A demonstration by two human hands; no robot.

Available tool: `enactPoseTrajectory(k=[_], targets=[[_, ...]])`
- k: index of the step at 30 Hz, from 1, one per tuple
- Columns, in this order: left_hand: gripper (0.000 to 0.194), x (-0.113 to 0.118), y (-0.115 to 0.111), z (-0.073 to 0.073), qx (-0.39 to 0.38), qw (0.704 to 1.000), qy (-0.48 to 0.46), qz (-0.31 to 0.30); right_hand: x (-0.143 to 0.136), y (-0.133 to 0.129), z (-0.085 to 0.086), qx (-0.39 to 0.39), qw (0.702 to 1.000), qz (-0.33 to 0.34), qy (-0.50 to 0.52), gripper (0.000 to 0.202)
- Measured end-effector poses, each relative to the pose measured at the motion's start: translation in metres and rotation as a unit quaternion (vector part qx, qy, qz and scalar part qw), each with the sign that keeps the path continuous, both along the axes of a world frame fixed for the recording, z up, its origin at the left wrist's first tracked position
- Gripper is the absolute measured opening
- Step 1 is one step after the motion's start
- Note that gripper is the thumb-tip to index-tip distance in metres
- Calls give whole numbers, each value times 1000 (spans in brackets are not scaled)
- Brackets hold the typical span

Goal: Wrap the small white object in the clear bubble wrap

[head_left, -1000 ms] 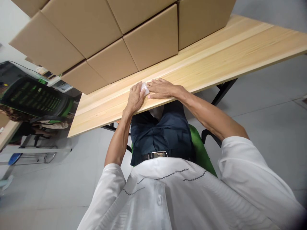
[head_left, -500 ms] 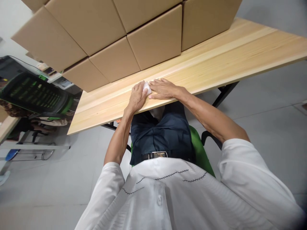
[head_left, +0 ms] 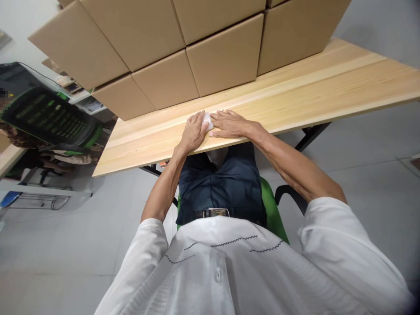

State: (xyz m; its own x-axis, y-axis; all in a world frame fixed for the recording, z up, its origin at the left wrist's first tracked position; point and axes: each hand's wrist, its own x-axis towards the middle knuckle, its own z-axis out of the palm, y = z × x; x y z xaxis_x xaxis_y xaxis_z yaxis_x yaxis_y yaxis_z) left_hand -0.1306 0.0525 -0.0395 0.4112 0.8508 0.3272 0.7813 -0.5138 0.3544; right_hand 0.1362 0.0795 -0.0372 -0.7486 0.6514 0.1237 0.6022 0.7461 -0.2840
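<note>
A small whitish item, perhaps folded tissue or plastic, lies on the light wooden table near its front edge. My left hand rests at its left side, with the thumb against it and the fingers over the wood; part of the item is hidden there. On the other side my right hand lies flat, palm down, its fingers spread and the fingertips beside the item. Neither hand is visibly wrapped round anything.
Stacked brown cardboard boxes stand along the table's far side. A black and green mesh chair and a partly visible person are at the left. Below the table edge are my legs and the green seat under me.
The view has shifted slightly, so the boxes and table appear a little further right. Both hands keep nearly the same pose around the whitish item.
</note>
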Motion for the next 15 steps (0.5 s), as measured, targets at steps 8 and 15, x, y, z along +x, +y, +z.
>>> enactPoseTrajectory(k=[8,15], targets=[[97,0,0,-1,0,1000,5,-5,1,3,4,-8,1000,-1,-12,93],[91,4,0,3,-4,998,58,8,2,7,5,-12,1000,7,-17,93]])
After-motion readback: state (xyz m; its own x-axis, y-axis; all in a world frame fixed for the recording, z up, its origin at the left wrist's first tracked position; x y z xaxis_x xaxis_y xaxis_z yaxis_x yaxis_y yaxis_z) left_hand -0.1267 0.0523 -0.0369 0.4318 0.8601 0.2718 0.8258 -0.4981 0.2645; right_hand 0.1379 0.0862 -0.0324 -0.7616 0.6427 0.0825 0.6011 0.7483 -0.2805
